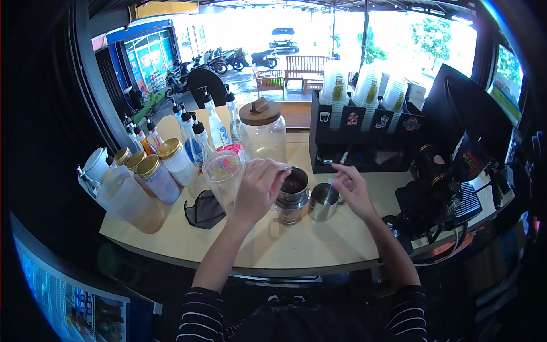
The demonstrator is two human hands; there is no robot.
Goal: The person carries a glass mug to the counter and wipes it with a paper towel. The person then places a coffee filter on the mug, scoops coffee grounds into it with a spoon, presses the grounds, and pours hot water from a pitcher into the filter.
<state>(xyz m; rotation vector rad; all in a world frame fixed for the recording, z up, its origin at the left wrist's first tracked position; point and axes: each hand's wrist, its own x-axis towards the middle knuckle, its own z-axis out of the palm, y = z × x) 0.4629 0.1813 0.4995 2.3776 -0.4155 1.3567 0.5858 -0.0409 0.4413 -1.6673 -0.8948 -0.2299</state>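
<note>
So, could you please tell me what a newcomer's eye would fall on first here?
Probably the two bare hands at mid-counter: the left hand next to a metal dripper, the right hand near a steel jug. Just behind them, a large clear jar with a wooden lid stands out. To its right, stacked cups rise from a black holder.

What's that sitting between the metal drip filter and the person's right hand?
In the head view, a metal jug stands between the metal drip filter and the right hand.
</note>
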